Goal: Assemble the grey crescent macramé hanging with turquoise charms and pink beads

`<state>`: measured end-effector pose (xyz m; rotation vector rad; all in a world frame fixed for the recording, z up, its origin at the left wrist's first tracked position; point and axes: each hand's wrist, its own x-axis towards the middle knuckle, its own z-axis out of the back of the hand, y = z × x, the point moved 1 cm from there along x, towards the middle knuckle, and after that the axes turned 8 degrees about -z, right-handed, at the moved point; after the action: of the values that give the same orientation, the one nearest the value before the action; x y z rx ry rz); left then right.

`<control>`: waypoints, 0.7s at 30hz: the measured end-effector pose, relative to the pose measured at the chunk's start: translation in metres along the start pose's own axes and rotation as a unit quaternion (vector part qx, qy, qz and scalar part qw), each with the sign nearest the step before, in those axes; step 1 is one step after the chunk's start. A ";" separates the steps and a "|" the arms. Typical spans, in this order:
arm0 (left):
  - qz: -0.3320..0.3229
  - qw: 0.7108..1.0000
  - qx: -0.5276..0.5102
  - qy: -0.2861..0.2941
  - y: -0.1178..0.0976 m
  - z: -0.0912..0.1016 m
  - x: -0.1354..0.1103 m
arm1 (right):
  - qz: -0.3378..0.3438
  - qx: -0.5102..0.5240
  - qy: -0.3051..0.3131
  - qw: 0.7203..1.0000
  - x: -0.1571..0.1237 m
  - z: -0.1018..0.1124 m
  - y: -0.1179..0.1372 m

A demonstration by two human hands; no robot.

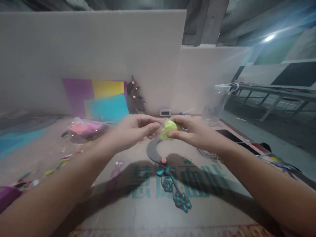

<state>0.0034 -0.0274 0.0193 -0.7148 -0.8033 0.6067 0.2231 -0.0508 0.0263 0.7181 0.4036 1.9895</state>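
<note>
In the head view, a lump of yellow modelling clay [169, 129] is held up over the table in a thin clear plastic bag [160, 131]. My right hand [186, 127] is closed around the clay, thumb in front and fingers behind. From the other side my left hand [142, 127] pinches the plastic's edge between thumb and fingers. Below them lies a grey crescent-shaped ornament [153, 152], with a pink dot [163, 160] at its lower end. A dark flower pendant with turquoise filling [181, 200] trails from it toward me.
On the left sit a bag of pink clay [85, 127] and scattered coloured scraps [59, 165]. Coloured sheets [107, 107] and a dark ornament with pink dots [134, 95] lean on the white partition [93, 46]. A clear jug [214, 103] and black tablet-like slab [235, 141] are at right.
</note>
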 end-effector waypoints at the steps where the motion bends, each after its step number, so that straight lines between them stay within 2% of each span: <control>1: 0.007 1.000 0.005 0.021 -0.001 0.003 0.000 | -0.002 -0.008 -0.001 1.000 -0.001 0.001 0.001; 6: -0.009 0.995 0.049 0.086 -0.008 0.006 -0.001 | -0.014 -0.037 -0.001 0.999 0.000 0.003 0.001; 16: 0.026 0.996 0.028 0.076 -0.005 0.003 -0.003 | -0.012 -0.016 0.041 0.999 -0.001 0.005 0.004; 21: 0.028 0.996 0.024 0.083 -0.005 0.001 -0.003 | -0.007 0.007 0.039 0.999 0.000 0.002 0.002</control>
<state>0.0018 -0.0317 0.0222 -0.7348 -0.6140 0.6057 0.2231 -0.0513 0.0286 0.6446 0.4677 2.0082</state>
